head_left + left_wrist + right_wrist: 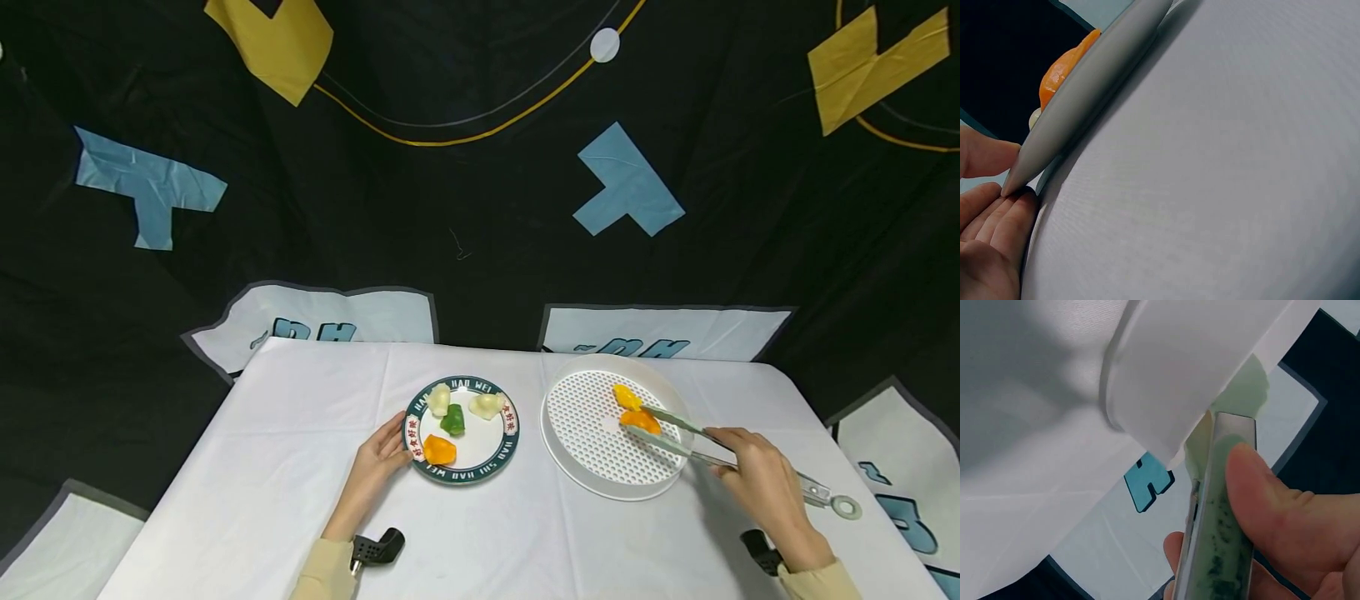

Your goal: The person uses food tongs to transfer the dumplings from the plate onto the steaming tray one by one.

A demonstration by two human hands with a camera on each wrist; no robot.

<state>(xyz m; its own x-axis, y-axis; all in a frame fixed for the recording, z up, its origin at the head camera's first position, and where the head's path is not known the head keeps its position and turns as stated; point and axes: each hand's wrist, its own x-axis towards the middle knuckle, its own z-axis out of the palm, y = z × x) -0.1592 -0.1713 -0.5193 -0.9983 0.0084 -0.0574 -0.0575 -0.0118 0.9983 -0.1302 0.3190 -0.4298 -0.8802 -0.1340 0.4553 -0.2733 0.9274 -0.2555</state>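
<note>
In the head view my left hand (372, 468) is at the left rim of a round plate (480, 442) with a green patterned border. The left wrist view shows its thumb over the plate's rim and fingers under it, pinching it. On the plate lie an orange piece (439, 451), a green piece (452, 420) and two pale pieces (487, 406), like cut vegetables. My right hand (767, 483) grips metal tongs (813, 492) with pale green tips. Those tips straddle another orange piece (641, 421) over a white perforated tray (585, 442), beside a yellow piece (627, 395).
A white cloth covers the table (300, 417). The tray's raised round wall (558, 462) stands right of the plate. Behind the table hangs a black backdrop (405, 225) with blue and yellow shapes.
</note>
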